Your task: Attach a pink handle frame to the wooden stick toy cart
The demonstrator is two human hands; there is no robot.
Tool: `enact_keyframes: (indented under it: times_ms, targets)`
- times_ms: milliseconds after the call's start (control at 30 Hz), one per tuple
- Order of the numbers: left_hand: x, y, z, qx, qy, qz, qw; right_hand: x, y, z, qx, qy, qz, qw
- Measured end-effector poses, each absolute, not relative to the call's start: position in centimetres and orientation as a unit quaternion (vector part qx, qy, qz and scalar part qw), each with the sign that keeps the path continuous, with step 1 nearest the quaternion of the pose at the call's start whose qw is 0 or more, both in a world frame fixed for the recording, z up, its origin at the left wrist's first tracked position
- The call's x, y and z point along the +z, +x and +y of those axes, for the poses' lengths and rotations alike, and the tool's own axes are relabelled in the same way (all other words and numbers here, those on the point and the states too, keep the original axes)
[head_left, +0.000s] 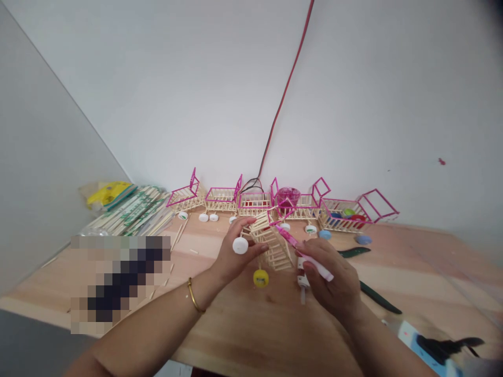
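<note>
My left hand [236,251] is closed round a small cart of thin wooden sticks [275,248], held tilted above the table. A white cap wheel [240,245] and a yellow cap wheel [260,278] show on the cart, and part of its upper edge is pink. In my right hand [332,272] is a pink pen [318,266], its tip at the pink edge of the cart. Below the cart, partly behind my right hand, lies a white tube [302,280] with a clear nozzle.
Several stick carts with pink rims [222,199] line the wall, near a pink cup [288,198]. Stick packs [133,212] and a yellow bag [110,193] lie left. Green-handled pliers [379,297] and a power strip [418,348] are right. A red-black cable [281,104] hangs behind.
</note>
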State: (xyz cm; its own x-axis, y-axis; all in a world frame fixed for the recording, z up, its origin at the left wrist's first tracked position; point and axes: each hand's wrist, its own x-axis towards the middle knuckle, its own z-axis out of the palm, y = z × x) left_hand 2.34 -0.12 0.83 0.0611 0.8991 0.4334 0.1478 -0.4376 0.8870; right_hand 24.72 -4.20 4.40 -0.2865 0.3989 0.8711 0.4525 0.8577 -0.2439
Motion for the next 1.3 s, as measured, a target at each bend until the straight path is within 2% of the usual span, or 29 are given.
enact_keyframes:
  times_ms: [233,500,733,1000,1300]
  targets:
    - [0.9,2.0,-0.1,0.576,0.680,0.379,0.250,4.0,25.3,-4.7,-0.011,-0.252,-0.778,0.576]
    - [0.8,1.7,0.2,0.576,0.726,0.369,0.078,3.7,25.4,-4.5,-0.017,-0.248,-0.779,0.575]
    - [0.9,1.6,0.3,0.583,0.731,0.352,0.049,3.9,25.3,-4.6,-0.016,-0.249,-0.782,0.571]
    - [1.5,1.4,0.5,0.571,0.739,0.353,-0.058,4.0,25.2,-4.5,-0.018,-0.261,-0.790,0.555]
    - [1.6,1.3,0.6,0.566,0.743,0.339,-0.110,3.9,25.2,-4.5,-0.012,-0.265,-0.792,0.551]
